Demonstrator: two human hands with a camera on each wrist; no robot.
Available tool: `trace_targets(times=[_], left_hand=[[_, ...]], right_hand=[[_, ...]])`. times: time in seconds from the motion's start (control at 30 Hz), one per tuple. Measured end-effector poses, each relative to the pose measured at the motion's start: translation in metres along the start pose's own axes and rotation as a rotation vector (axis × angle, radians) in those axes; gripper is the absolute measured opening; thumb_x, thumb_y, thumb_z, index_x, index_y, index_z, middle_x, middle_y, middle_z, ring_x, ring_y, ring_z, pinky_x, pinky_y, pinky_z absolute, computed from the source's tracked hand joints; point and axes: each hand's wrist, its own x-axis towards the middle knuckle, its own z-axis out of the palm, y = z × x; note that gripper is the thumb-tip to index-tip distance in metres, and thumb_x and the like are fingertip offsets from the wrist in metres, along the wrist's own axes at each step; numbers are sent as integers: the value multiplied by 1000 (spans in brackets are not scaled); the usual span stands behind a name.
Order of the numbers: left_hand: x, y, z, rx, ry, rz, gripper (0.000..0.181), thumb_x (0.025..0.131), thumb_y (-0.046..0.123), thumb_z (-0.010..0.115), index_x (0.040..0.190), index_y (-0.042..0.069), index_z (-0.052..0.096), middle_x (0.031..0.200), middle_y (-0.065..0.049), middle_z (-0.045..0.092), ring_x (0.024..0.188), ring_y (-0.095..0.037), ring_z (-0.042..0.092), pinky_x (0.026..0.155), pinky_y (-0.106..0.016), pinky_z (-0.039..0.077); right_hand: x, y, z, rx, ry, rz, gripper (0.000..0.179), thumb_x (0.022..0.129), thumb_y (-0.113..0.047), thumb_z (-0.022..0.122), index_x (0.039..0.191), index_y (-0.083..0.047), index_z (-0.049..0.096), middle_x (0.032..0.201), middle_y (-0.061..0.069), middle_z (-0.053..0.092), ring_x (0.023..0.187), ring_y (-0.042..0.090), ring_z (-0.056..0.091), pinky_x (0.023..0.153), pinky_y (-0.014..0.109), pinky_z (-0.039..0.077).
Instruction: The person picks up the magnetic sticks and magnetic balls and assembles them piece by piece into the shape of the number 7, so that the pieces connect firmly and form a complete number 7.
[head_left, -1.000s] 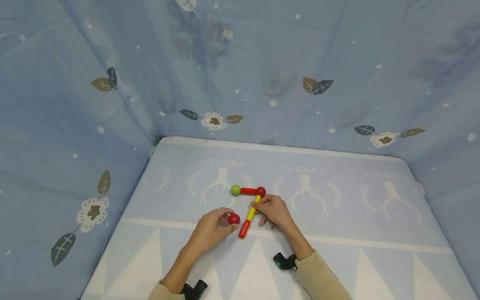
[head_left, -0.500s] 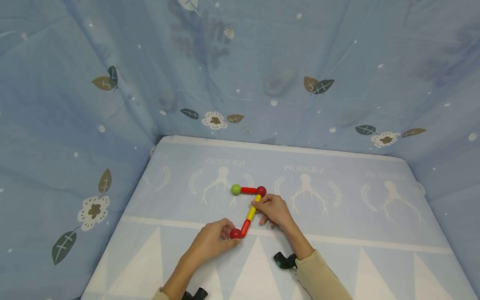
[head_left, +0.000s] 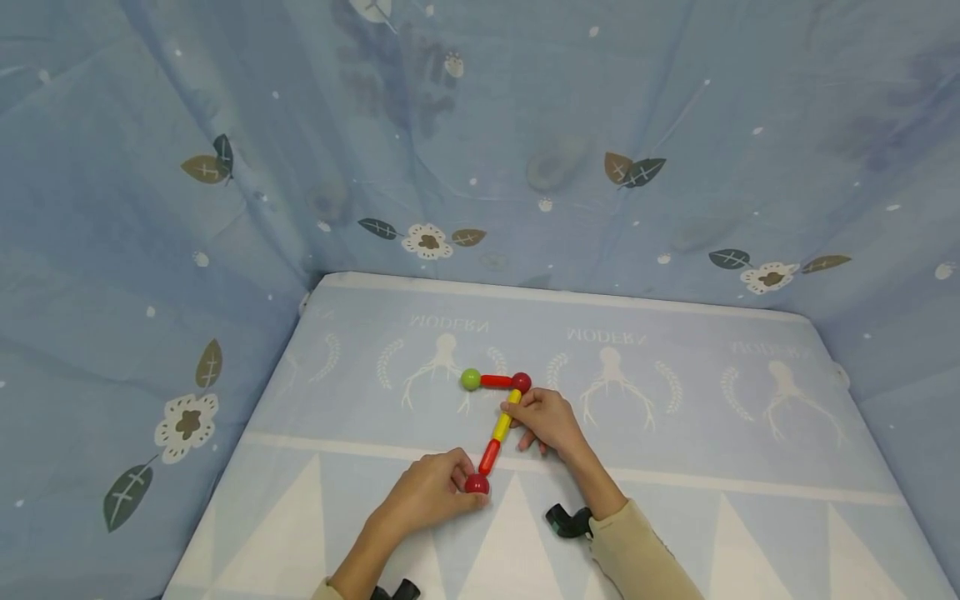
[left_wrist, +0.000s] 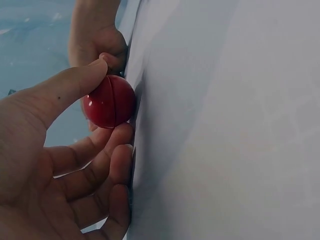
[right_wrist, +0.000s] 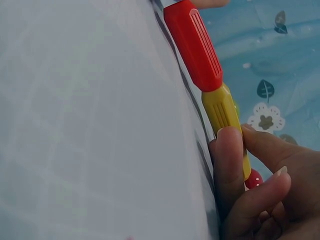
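Between the thumb and fingers of my left hand is a red ball, with a seam visible in the left wrist view. The ball is at the near end of a red rod; whether they touch is hard to tell. That rod joins end to end with a yellow rod, which my right hand pinches. At the yellow rod's far end sits a second red ball. From there another red rod runs left to a green ball.
The pieces lie on a table covered with a patterned blue and white cloth. Blue printed curtains hang behind and at both sides. A dark device is strapped at the right wrist, another at the left.
My left hand has brought its red ball toward me, down to the near end of the lower red rod. The right hand and the joined pieces have stayed nearly still.
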Motion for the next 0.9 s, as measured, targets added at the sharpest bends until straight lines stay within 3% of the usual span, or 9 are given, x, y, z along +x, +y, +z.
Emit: trace_targets(times=[0.4,0.9], left_hand=[[4,-6,1,-34,-30,-5,34,80,42,83,95,20,62,71,8,59,60,-9,52,55,-28,42],[8,-5,0,-39,-60,35,38,81,43,83,100,16,63,68,7,58,56,-8,50,52,-26,40]], right_hand=[[2,2,3,-10,1,-16,42,87,-43,77,91,-3,63,74,6,71,45,26,64,34,24,37],[-2,-2,0,-3,23,-29,41,88,-41,77,92,-3,63,73,6,71,45,27,64,34,25,37]])
